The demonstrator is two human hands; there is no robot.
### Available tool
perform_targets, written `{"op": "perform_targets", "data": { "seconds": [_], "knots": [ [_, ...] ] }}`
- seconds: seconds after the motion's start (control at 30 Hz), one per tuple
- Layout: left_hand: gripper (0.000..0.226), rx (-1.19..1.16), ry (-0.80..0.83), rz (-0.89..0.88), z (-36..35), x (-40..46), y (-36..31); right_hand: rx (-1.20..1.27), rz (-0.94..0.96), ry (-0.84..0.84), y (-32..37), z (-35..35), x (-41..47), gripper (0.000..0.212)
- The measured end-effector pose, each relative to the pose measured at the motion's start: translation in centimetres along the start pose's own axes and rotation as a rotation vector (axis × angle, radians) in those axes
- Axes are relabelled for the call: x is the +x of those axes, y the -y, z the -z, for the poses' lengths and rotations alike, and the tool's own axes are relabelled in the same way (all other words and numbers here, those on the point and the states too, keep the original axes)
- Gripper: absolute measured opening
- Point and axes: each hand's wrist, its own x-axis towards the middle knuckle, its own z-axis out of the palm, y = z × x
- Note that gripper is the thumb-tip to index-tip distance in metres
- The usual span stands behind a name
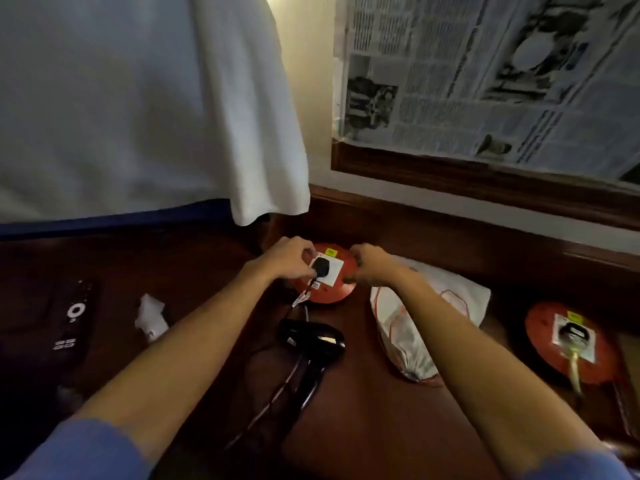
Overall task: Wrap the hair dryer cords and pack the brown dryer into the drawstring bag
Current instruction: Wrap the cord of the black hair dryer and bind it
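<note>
A dark hair dryer (311,337) lies on the wooden table, its cord (277,393) trailing toward me. Its black plug (320,265) sits in a white socket on a round red extension reel (332,289). My left hand (289,258) pinches the plug. My right hand (369,265) grips the reel's right edge. A white drawstring bag (415,327) with a red cord lies to the right, under my right forearm. A second red reel (571,344) at the far right holds another plug with a yellowish cord.
A black remote control (71,320) and a crumpled white paper (150,315) lie on the left. A white cloth (138,98) hangs at the back left. Newspaper covers a framed window (485,81) on the wall behind.
</note>
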Motion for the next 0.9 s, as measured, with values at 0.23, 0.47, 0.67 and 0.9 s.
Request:
{"op": "perform_targets", "data": {
  "seconds": [0.23, 0.47, 0.67, 0.9],
  "knots": [
    [0.064, -0.116, 0.039, 0.143, -5.2, 7.2, 2.1, -0.050, 0.036, 0.091, -3.7, -5.6, 7.6, 0.064],
    [0.069, -0.003, -0.085, 0.122, -10.8, 9.9, 3.0, -0.332, 0.150, 0.060, -6.4, -10.2, 9.1, 0.063],
    [0.065, 0.059, -0.153, 0.092, -12.3, 9.7, 3.3, -0.522, 0.216, 0.036, -6.9, -10.5, 9.3, 0.068],
    [0.077, 0.118, -0.066, 0.056, -12.1, 9.0, 3.7, -0.486, 0.151, 0.023, -5.8, -10.4, 9.0, 0.066]
  ]
}}
